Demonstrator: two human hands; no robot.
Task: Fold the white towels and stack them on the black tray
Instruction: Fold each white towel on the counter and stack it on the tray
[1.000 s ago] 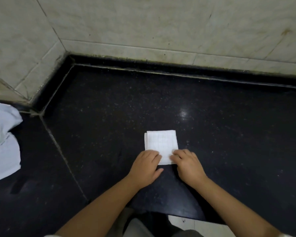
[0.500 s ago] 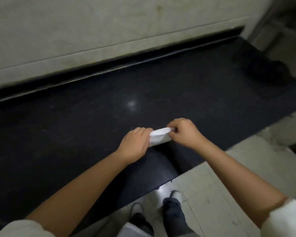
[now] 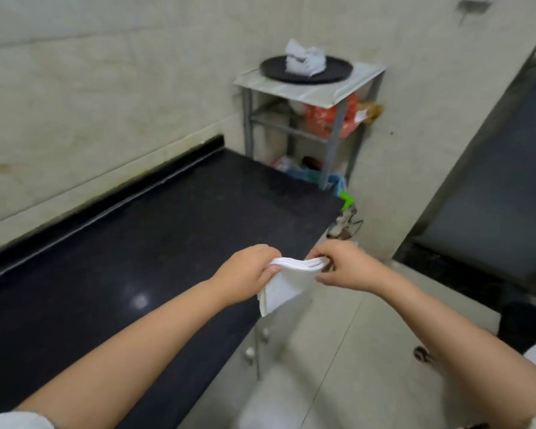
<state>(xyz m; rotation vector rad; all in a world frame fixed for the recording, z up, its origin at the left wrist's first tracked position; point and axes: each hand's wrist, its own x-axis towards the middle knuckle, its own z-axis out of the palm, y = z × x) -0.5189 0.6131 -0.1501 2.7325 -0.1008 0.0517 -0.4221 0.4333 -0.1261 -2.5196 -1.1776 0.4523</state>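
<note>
Holding a folded white towel [image 3: 287, 278] between them, the left hand [image 3: 248, 274] and the right hand [image 3: 342, 266] each pinch one end of its thick, layered top edge, thumbs below and fingers curled over. The towel hangs down from that edge as a small square, clear of the black desk [image 3: 136, 243], which runs away to the left of the left hand. Its layers look neatly stacked, so the folding of this piece seems finished.

Well beyond both hands, up and slightly to the right, a round black tray [image 3: 273, 71] sits on top of a metal-legged shelf unit [image 3: 347, 88] against the tiled wall. On the tray rests a pile of white towels [image 3: 305, 60]; its lower part reads as squared, folded pieces, while the top looks rumpled, though blur makes it hard to be sure.

Judging by this, several towels are already on the tray and the one in hand is ready to join them. What remains for it is the carry across to the shelf and setting it flat on the pile. Whether more unfolded towels wait elsewhere cannot be told from this view. Bags and bottles crowd the lower shelves.
</note>
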